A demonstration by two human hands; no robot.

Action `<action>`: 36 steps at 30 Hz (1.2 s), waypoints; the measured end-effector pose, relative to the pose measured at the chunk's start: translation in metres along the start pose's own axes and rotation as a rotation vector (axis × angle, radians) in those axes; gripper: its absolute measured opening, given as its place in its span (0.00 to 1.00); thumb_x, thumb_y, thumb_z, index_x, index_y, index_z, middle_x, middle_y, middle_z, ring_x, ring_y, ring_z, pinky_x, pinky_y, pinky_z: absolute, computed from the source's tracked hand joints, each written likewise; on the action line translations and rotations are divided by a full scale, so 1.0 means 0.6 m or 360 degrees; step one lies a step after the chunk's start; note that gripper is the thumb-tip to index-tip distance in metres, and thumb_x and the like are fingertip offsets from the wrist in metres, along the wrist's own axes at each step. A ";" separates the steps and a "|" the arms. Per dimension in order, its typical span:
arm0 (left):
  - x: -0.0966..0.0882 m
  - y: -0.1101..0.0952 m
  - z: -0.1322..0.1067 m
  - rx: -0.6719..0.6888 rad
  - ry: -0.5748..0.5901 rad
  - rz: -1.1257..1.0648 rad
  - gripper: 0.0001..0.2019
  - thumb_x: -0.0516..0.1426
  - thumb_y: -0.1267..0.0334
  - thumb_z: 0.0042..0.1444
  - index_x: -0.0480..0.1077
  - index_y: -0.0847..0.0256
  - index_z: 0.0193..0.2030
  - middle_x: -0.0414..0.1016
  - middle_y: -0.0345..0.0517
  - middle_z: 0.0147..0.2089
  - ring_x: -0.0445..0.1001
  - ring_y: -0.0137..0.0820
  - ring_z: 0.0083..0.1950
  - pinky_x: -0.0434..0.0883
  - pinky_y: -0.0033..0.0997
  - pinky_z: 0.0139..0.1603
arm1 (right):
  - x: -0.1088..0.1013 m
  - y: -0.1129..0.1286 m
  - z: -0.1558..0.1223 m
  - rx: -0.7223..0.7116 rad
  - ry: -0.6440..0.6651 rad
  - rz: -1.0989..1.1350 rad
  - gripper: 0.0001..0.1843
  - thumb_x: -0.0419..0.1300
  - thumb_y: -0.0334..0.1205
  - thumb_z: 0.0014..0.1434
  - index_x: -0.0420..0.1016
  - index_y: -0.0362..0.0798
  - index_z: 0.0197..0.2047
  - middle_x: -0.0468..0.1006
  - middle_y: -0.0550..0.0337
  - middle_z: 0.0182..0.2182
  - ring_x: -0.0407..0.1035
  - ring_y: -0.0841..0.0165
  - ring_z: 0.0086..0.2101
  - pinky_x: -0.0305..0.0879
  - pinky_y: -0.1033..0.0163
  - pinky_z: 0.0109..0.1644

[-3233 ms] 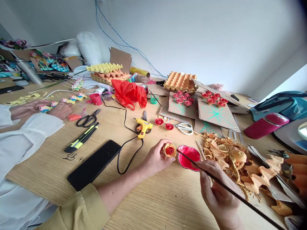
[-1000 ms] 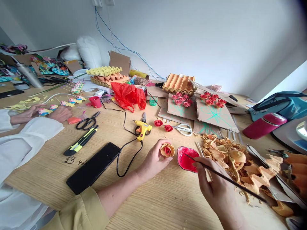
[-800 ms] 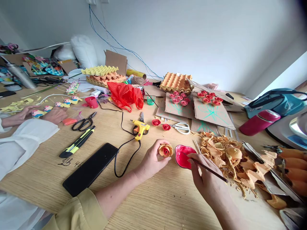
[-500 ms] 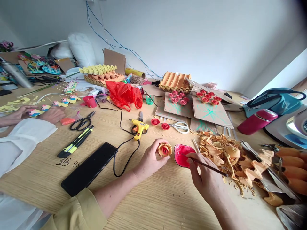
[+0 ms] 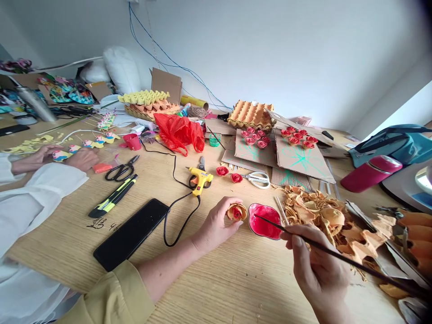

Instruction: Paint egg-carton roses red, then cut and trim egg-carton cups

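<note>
Over at the desk's left edge: a co-worker's hands are resting among small coloured paper figures, apart from the painting.
Left hand: is curling its fingers shut around the paper rose, holding it low over the desk, just left of the paint dish.
Paper rose: is showing a red centre with orange outer petals, so the colouring looks only partly done.
Finished roses: are sitting fully red on cardboard farther back.
Paint dish: is carrying red paint.
Brush: is pointing its tip into the dish, whether touching paint I cannot tell.
Right hand: is pinching the brush handle between thumb and fingers.
Orange scraps: are lying heaped, unpainted.
Change: compared with half a second ago, the right hand is sitting farther back from the dish, and the rose is looking no redder.
</note>
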State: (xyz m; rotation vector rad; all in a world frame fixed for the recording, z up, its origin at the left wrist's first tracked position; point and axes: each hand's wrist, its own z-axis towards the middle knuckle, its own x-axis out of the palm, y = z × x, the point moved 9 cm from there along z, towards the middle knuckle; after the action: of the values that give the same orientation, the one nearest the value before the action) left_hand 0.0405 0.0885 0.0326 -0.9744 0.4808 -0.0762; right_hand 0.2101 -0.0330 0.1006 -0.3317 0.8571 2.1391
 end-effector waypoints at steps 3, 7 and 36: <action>0.003 -0.006 -0.001 0.0032 0.0030 0.0056 0.23 0.61 0.77 0.56 0.66 0.57 0.57 0.75 0.46 0.54 0.76 0.34 0.55 0.74 0.35 0.58 | 0.008 0.024 -0.005 -0.0154 0.0066 0.0198 0.14 0.56 0.24 0.64 0.75 0.47 0.50 0.78 0.57 0.35 0.73 0.68 0.34 0.71 0.61 0.38; 0.010 -0.015 -0.004 0.0074 0.0091 0.0119 0.23 0.59 0.77 0.58 0.65 0.56 0.58 0.75 0.45 0.53 0.76 0.34 0.54 0.74 0.35 0.57 | 0.027 0.041 0.000 -0.0232 0.0191 0.0144 0.17 0.56 0.24 0.64 0.73 0.47 0.53 0.78 0.57 0.35 0.72 0.68 0.34 0.70 0.61 0.38; 0.013 -0.020 -0.006 0.0123 0.0102 0.0090 0.21 0.60 0.75 0.59 0.66 0.56 0.57 0.75 0.46 0.53 0.76 0.35 0.55 0.74 0.35 0.58 | 0.034 0.057 0.006 -0.0350 0.0225 0.0139 0.16 0.56 0.23 0.64 0.73 0.47 0.52 0.77 0.57 0.34 0.71 0.69 0.33 0.70 0.61 0.38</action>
State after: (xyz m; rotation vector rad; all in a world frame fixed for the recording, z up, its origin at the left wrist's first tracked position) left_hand 0.0478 0.0766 0.0376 -0.8841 0.5605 -0.0748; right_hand 0.1710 -0.0345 0.1094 -0.5732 0.7263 2.3189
